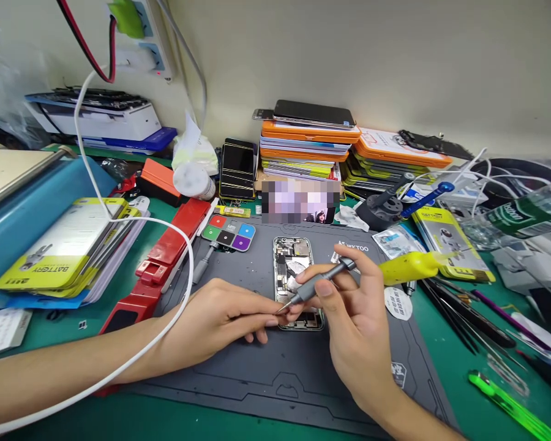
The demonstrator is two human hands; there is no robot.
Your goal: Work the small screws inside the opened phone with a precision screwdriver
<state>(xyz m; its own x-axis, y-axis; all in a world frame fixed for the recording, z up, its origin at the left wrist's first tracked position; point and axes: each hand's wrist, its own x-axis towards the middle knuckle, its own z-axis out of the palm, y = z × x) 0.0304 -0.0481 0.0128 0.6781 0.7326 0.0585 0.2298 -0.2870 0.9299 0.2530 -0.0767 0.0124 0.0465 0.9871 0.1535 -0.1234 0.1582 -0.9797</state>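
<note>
An opened smartphone (282,260) lies on the grey work mat (229,386), its inner parts exposed. My right hand (360,324) is closed around a grey precision screwdriver (311,288), with a finger up by its end cap. The driver slants down to the left over the lower half of the phone. At its tip, the thumb and fingers of my left hand (213,318) are pinched together; whatever small thing may be between them is hidden. Both hands partly cover the phone.
A magnetic screw pad (229,234) and another screwdriver (205,263) lie left of the phone. A white cable (190,245) loops across my left forearm. Rightward are a yellow bottle (406,267), tweezers (450,312) and a green cutter (509,404). Behind stands a blurred-out screen (298,202).
</note>
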